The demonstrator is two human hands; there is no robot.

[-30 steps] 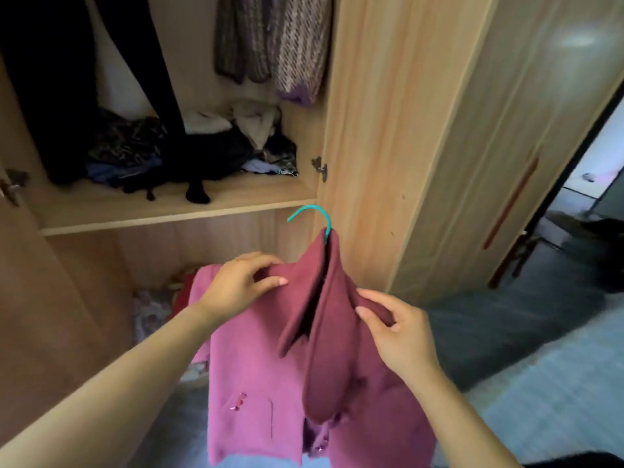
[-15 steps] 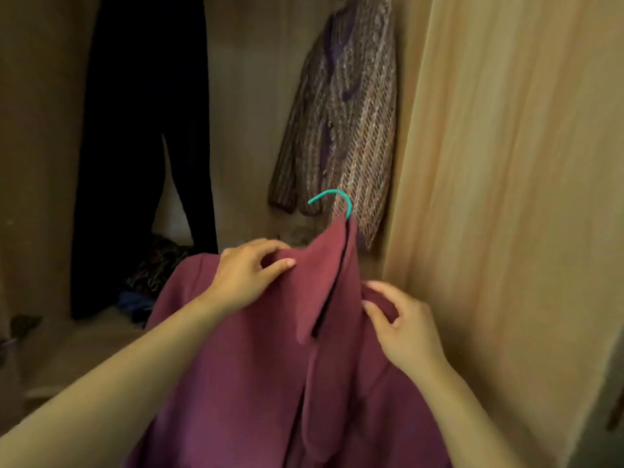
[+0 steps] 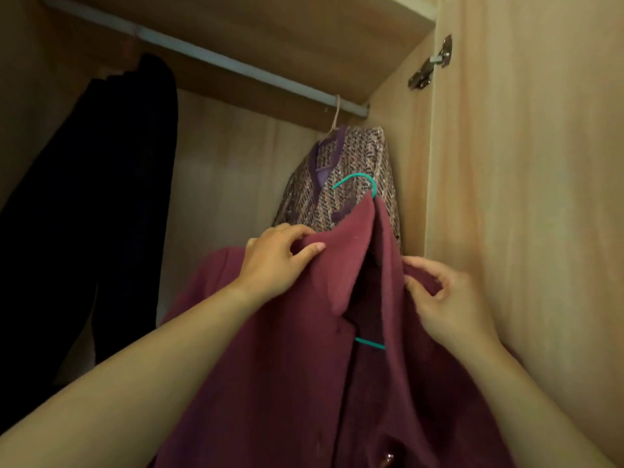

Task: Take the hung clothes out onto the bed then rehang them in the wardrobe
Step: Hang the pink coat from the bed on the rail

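One maroon coat [image 3: 287, 383], pinched at either shoulder by left hand [image 3: 273, 261] and right hand [image 3: 452, 302].

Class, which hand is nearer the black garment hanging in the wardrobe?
Left. Left hand pinches the maroon coat right of the black garment; right hand holds it farther right.

The left grip [image 3: 277, 261] and right grip [image 3: 449, 298] hold the coat [image 3: 304, 383] by its collar. Between and above them rises the hanger hook [image 3: 358, 176], below the rail [image 3: 236, 69]. A jacket [image 3: 304, 194] hangs behind it, another garment [image 3: 101, 197] far left, and the door [image 3: 540, 197] stands right of the right grip.
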